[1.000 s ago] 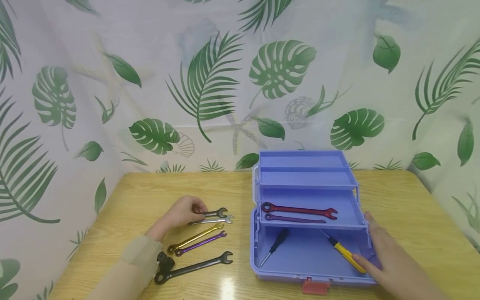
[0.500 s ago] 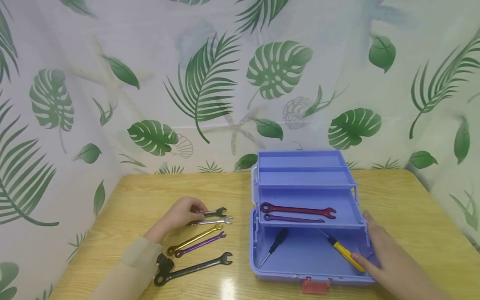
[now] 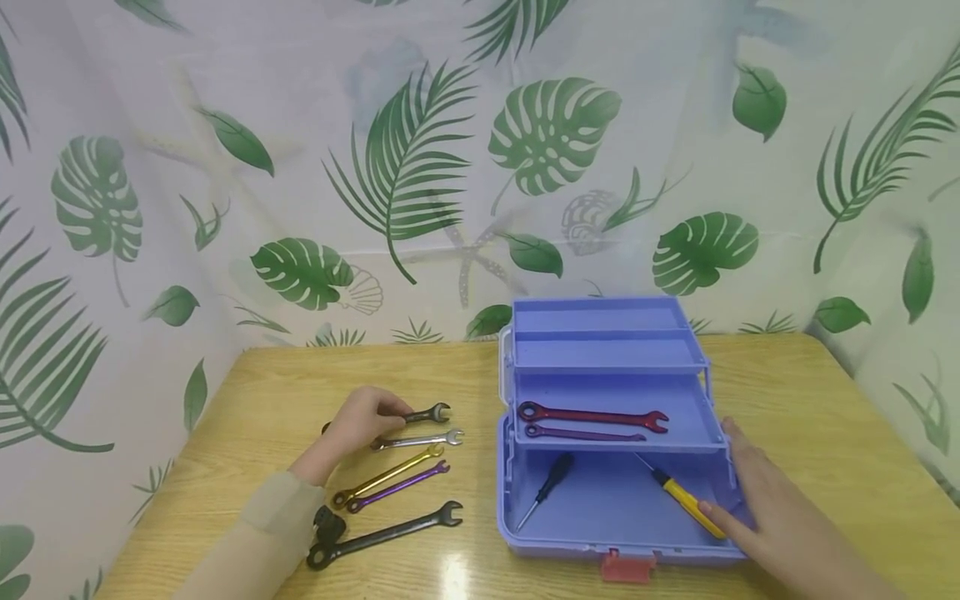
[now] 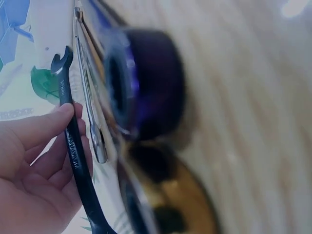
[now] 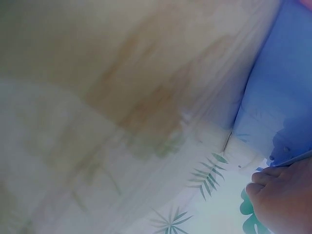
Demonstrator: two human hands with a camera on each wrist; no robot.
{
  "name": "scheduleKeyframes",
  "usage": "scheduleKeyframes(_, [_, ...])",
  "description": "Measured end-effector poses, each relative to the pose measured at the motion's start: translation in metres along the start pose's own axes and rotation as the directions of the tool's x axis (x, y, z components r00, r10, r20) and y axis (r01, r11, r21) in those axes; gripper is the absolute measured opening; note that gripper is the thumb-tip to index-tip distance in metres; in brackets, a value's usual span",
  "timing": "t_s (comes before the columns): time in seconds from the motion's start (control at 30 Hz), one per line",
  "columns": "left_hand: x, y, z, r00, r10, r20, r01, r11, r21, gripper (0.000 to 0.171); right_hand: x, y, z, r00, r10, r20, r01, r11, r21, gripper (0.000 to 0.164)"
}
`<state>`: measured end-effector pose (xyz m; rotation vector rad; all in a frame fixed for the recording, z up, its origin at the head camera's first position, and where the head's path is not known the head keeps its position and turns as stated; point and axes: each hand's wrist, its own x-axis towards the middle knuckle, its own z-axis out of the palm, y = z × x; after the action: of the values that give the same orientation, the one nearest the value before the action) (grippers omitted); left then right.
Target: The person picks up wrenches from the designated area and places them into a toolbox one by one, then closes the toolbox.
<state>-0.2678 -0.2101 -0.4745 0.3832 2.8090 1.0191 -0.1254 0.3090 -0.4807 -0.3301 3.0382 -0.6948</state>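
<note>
In the head view my left hand [image 3: 363, 423] pinches a black combination wrench [image 4: 73, 141] between thumb and fingers. The left wrist view shows its open end pointing up and away. Just below it lies a silver wrench [image 3: 420, 440], then a gold wrench [image 3: 390, 477], a purple wrench [image 3: 401, 486] and a larger black wrench [image 3: 390, 536]. My right hand [image 3: 776, 500] holds the right side of the blue toolbox [image 3: 577, 550], thumb over the rim by a yellow-handled screwdriver [image 3: 688, 505], fingers along the outside.
The toolbox stands with its tiers raised. A red wrench [image 3: 592, 417] and a thin purple wrench [image 3: 585, 433] lie in its middle tray; a black screwdriver [image 3: 547, 487] lies in the bottom. A red latch [image 3: 628, 568] hangs in front. Leaf-patterned cloth [image 3: 420, 208] backs the table.
My left hand has lifted the black wrench slightly away from the silver one, so the gap between them is wider. My right hand stays on the toolbox. The head view has shifted a little.
</note>
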Motion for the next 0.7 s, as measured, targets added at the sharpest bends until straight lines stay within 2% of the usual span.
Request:
scheduleKeyframes(0.43, [-0.003,0.025,-0.011,0.996,-0.076,-0.04,0.077,0.997,0.019,0.015,0.001,-0.001,-0.001,1.0,-0.006,0.002,0.006,1.0,0.001,0.104])
scheduleKeyframes(0.7, [-0.008,0.043,-0.02,0.999,0.007,-0.051,-0.005,0.999,0.041,0.014,0.001,0.002,0.0,0.999,-0.025,-0.02,0.025,1.0,0.004,0.104])
